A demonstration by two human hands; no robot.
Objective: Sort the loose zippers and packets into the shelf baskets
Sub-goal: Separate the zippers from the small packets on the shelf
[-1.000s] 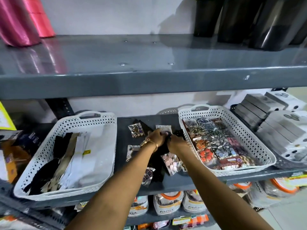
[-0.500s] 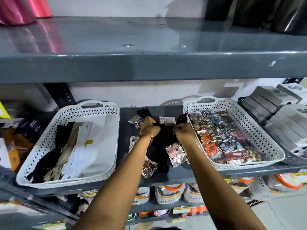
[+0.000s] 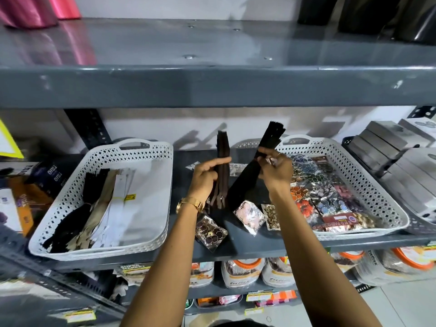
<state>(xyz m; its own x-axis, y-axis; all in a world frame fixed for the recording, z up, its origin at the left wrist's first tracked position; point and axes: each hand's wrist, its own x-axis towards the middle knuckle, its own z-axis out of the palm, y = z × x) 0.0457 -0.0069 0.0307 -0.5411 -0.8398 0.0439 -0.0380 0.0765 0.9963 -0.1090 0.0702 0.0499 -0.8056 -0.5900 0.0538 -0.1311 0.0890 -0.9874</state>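
My left hand (image 3: 207, 175) holds a bundle of dark brown zippers (image 3: 223, 166) upright above the grey shelf (image 3: 250, 244). Just to its right, my right hand (image 3: 276, 169) grips a bundle of black zippers (image 3: 253, 171), tilted with its top to the right. A white basket (image 3: 151, 239) on the left holds black, tan and white zippers. The white basket (image 3: 368, 192) on the right is full of button packets. Three loose packets lie on the shelf between them: a dark one (image 3: 211, 231), a pink one (image 3: 250, 215) and a gold one (image 3: 272, 215).
An upper grey shelf (image 3: 212, 88) overhangs close above the hands. Grey boxes (image 3: 401, 161) are stacked at the right and small cartons (image 3: 28, 185) at the left. Jars with orange lids (image 3: 245, 271) fill the shelf below.
Both hands have lifted off the shelf and parted, each raising its own zipper bundle out of the dark pile. The camera has tilted down slightly.
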